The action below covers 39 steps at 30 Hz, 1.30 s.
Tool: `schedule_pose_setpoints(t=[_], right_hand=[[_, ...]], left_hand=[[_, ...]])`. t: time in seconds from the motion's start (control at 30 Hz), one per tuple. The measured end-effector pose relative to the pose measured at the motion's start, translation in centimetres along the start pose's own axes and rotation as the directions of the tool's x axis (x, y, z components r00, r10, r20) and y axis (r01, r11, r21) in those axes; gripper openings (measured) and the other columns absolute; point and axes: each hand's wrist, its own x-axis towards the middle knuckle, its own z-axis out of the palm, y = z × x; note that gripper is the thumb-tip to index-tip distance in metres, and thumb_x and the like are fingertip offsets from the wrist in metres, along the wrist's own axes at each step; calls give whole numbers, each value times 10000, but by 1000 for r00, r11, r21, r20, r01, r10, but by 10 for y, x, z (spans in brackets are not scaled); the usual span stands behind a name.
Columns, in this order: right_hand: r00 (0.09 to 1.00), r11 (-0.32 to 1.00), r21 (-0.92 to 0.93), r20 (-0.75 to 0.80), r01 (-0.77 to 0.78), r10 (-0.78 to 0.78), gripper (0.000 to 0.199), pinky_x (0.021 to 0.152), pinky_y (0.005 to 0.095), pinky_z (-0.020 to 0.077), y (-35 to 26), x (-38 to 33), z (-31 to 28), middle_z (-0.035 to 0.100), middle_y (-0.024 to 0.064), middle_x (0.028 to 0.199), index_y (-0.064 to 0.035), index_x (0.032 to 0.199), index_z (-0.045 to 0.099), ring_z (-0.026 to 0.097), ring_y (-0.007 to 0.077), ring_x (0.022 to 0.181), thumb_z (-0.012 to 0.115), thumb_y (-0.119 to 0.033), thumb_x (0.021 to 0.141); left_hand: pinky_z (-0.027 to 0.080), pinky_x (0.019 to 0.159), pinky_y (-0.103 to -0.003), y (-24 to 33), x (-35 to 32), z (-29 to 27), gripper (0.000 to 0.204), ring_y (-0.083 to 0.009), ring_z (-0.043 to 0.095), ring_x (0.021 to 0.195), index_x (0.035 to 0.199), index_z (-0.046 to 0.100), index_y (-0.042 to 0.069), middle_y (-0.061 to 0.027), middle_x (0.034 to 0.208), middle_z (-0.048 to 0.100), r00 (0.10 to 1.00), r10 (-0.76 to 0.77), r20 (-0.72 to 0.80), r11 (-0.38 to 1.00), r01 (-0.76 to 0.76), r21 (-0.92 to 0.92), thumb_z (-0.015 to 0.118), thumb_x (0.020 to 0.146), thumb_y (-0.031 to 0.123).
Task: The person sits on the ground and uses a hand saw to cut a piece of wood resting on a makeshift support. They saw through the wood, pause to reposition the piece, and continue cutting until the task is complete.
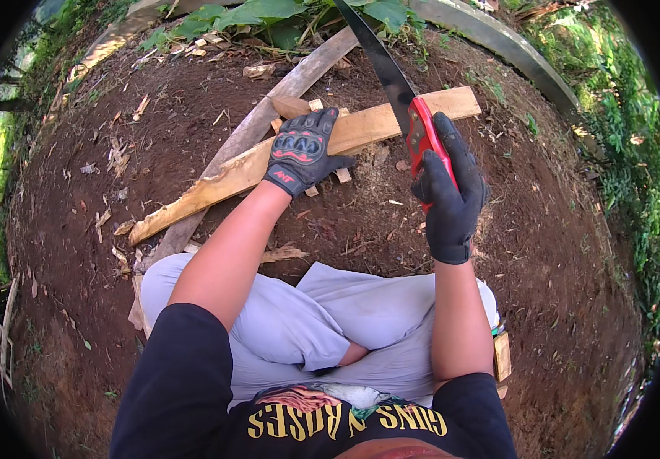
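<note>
My left hand (299, 151), in a black glove with red trim, presses down on a pale wooden plank (370, 126), its fingers over the top and its thumb along the near side. The plank lies slantwise, its ragged end at the lower left and its square-cut end at the right. Wrapped around the red handle of a handsaw (431, 138) is my gloved right hand (452, 183). The saw's dark blade points away from me, its toothed edge against or just above the plank near the right end; actual contact is hard to tell.
Under the plank runs a longer weathered board (250, 138), slanting across the ground. Wood chips and offcuts (257, 71) are strewn over the brown soil. Leafy plants (261, 14) grow at the far side, beside a curved concrete edge (498, 46). A wood block (502, 356) is by my right side.
</note>
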Motion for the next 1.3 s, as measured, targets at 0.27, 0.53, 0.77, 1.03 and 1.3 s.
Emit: schedule_pose_setpoints(t=[0.27,0.53,0.77,1.03,1.3], right_hand=[[990,974,-179,58,136,-127,471,960,387,583,35,-4,28,768,178,1341,-46,1484,685,756,250,1124,722,-132,1022],[984,989,-93,128,-111,122,519,692,308,552,34,-15,25,728,53,1019,-95,1576,616,644,101,757,660,-122,1060],[929,917,-175,27,-358,368,449,733,320,569,22,-10,38,738,48,1042,-62,1522,656,688,122,815,638,-222,1102],[999,942,-333,7,40,-39,415,716,278,546,51,-1,49,744,25,1044,-44,1471,698,632,84,816,615,-273,1135],[986,966,-201,5,-161,166,398,673,255,518,28,-6,61,714,-8,983,-40,1460,706,614,55,785,595,-254,1143]], left_hand=[[484,1171,-520,2,1,-1,940,-382,636,1373,1541,579,93,-205,1486,659,998,-13,-66,999,10,-41,869,828,633],[494,1162,-495,-3,2,3,958,-364,657,1339,1533,587,92,-199,1457,674,997,-3,-78,992,-7,-124,853,817,671],[497,1123,-514,-4,-1,3,966,-338,654,1323,1517,584,105,-162,1432,666,997,-2,-72,995,-5,-99,843,803,702],[481,1167,-503,-4,-1,0,976,-352,638,1369,1534,578,115,-186,1491,646,999,-9,-41,991,4,-132,839,808,713],[477,1175,-504,-7,-1,4,969,-351,628,1391,1539,582,113,-180,1540,626,998,-13,-61,990,5,-140,845,809,693]])
